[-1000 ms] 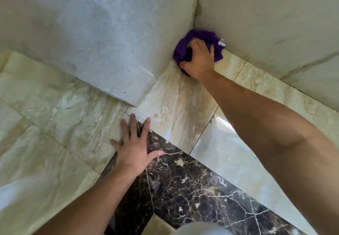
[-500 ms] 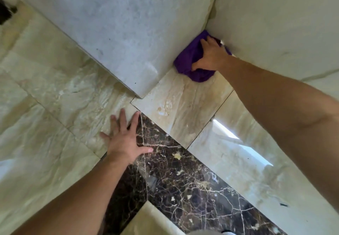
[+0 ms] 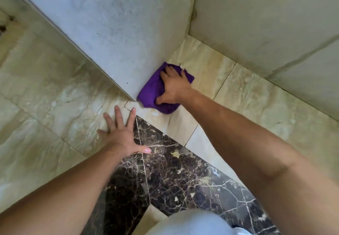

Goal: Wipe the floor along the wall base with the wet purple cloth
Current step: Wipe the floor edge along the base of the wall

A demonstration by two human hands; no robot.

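The right hand presses flat on the purple cloth, fingers spread on top and the thumb hooked around its near edge. The cloth is bunched up on the floor, touching the bottom of the wall right by the wall's outer corner. The left hand is open and empty, flat on the floor with fingers spread, partly on a dark marble strip. It looks like it is propping the person up. The job looks like it is in the middle. The tiles back toward the inside corner shine a bit, so they may be wiped already, but I can't be sure. The floor along the other side of the wall may still need wiping. There are no words, brands or labels to read anywhere.
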